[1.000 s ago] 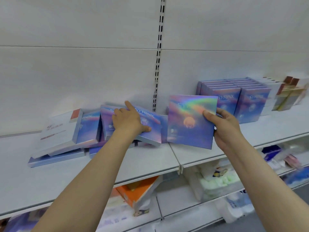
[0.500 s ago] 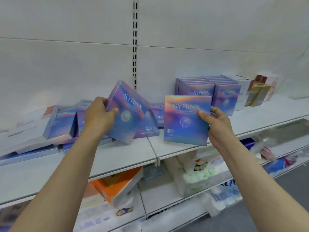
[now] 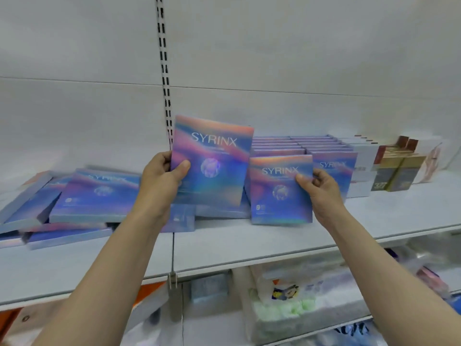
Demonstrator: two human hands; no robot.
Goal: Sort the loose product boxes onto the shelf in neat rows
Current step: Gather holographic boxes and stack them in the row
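Note:
My left hand (image 3: pixel 159 181) grips an iridescent blue-pink SYRINX box (image 3: pixel 212 158) by its left edge, holding it upright above the white shelf (image 3: pixel 249 240). My right hand (image 3: pixel 321 193) pinches a second SYRINX box (image 3: pixel 279 193) by its right edge; it stands upright on the shelf, in front of two neat rows of the same boxes (image 3: pixel 306 148). To the left, a loose pile of SYRINX boxes (image 3: pixel 92 196) lies flat and overlapping on the shelf.
White cartons (image 3: pixel 361 168) and gold-grey boxes (image 3: pixel 396 173) stand at the right end of the shelf. A slotted upright (image 3: pixel 164 78) runs up the back wall. Lower shelves hold wrapped packs (image 3: pixel 287 303) and an orange box (image 3: pixel 147 290).
My left hand has raised its box, straightened it upright and brought it right. My right hand has set its box against the front of the neat rows.

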